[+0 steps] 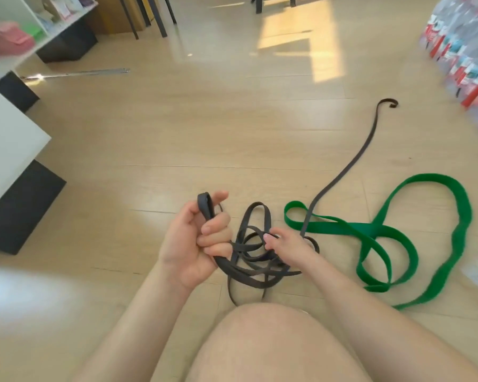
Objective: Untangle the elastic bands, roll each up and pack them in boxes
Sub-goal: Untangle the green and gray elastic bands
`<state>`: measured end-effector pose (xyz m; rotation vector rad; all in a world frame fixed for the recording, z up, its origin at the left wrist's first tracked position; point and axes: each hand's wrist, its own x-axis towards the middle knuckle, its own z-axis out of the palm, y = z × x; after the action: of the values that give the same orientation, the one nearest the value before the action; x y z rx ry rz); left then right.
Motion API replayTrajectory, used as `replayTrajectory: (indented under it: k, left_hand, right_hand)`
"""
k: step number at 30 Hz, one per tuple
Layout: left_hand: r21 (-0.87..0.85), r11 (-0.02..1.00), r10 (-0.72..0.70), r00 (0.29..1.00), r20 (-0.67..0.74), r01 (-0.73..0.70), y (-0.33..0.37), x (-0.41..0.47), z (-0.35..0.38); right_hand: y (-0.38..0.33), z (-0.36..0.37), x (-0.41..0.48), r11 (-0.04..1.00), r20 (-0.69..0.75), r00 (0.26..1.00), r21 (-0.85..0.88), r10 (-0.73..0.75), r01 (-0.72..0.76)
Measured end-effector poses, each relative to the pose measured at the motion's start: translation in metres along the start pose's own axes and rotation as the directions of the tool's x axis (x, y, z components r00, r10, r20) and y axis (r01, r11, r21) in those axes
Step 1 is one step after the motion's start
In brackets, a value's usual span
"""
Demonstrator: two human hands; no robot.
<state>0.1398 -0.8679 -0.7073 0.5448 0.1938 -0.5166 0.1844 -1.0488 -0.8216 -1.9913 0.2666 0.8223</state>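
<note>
Now the left hand (193,241) and right hand (283,245) both grip the tangled black band (250,253), its free tail running up-right across the green band (381,230) on the floor (204,133).

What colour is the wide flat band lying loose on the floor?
Green, clearest in the head view.

bright daylight; a warm sun patch (298,37) lies on the wooden floor (204,133) at the top, with soft glare beside it. the edges bend and smear, and a hazy white blur (25,293) clouds the lower left.
</note>
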Motion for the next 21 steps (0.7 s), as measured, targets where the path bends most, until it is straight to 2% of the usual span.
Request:
replayTrajectory:
  k: [1,2,3,5,7,8,9,11,13,14,15,16,17,18,19,21]
  left_hand:
    - [-0.014,0.999,0.038,0.999,-0.004,-0.038,0.008,0.000,-0.003]
    - [-0.036,0.996,0.088,0.996,0.008,-0.088,0.018,0.001,-0.004]
    - [-0.046,0.987,0.154,0.988,0.010,-0.153,0.029,0.000,-0.004]
    - [-0.034,0.950,0.310,0.950,-0.046,-0.311,0.056,-0.002,-0.008]
    - [-0.109,0.896,0.419,0.901,-0.111,-0.430,0.075,-0.007,-0.014]
    - [-0.180,0.863,0.451,0.880,-0.150,-0.473,0.079,-0.008,-0.018]
    - [-0.228,0.830,0.474,0.859,-0.196,-0.509,0.079,-0.008,-0.022]
    - [-0.169,0.809,0.506,0.814,-0.284,-0.562,0.073,-0.005,-0.026]
    - [0.127,0.861,0.508,0.815,-0.279,-0.493,0.063,-0.001,-0.031]
    - [0.359,0.851,0.475,0.854,-0.213,-0.383,0.055,0.000,-0.033]
    - [0.601,0.763,0.387,0.912,-0.132,-0.237,0.043,0.000,-0.033]
    - [0.773,0.626,0.240,0.969,-0.065,-0.103,0.029,0.002,-0.032]
    - [0.855,0.518,0.069,0.996,-0.054,0.010,0.014,0.003,-0.029]
    - [0.875,0.477,-0.068,0.996,-0.055,0.081,0.002,0.003,-0.025]
    - [0.883,0.460,-0.134,0.990,-0.033,0.091,-0.008,0.003,-0.021]
    - [0.881,0.470,-0.113,0.994,0.002,0.051,-0.015,0.004,-0.016]
  right_hand:
    - [0.004,-0.004,-0.006,0.983,0.072,0.996,-0.176,-0.047,0.059]
    - [0.011,-0.010,-0.011,0.964,0.143,0.989,-0.252,-0.049,0.084]
    - [0.020,-0.019,-0.019,0.969,0.220,0.975,-0.238,-0.008,0.061]
    - [0.038,-0.040,-0.031,0.996,0.426,0.904,-0.093,0.034,0.007]
    - [0.042,-0.055,-0.036,0.987,0.548,0.836,-0.144,0.017,0.074]
    - [0.040,-0.057,-0.036,0.955,0.542,0.840,-0.250,0.002,0.159]
    - [0.035,-0.055,-0.034,0.896,0.479,0.877,-0.372,-0.038,0.242]
    - [0.016,-0.044,-0.035,0.797,0.305,0.936,-0.515,-0.174,0.315]
    - [-0.012,-0.032,-0.049,0.815,0.233,0.915,-0.417,-0.330,0.401]
    - [-0.030,-0.027,-0.059,0.823,0.254,0.876,-0.311,-0.411,0.476]
    - [-0.049,-0.026,-0.070,0.818,0.279,0.831,-0.199,-0.481,0.540]
    - [-0.066,-0.027,-0.082,0.799,0.292,0.785,-0.099,-0.546,0.593]
    - [-0.080,-0.029,-0.092,0.781,0.281,0.759,-0.049,-0.588,0.623]
    - [-0.090,-0.032,-0.098,0.777,0.243,0.755,-0.011,-0.609,0.629]
    - [-0.092,-0.037,-0.099,0.799,0.171,0.783,0.047,-0.598,0.600]
    - [-0.078,-0.050,-0.090,0.855,0.010,0.884,0.261,-0.467,0.449]
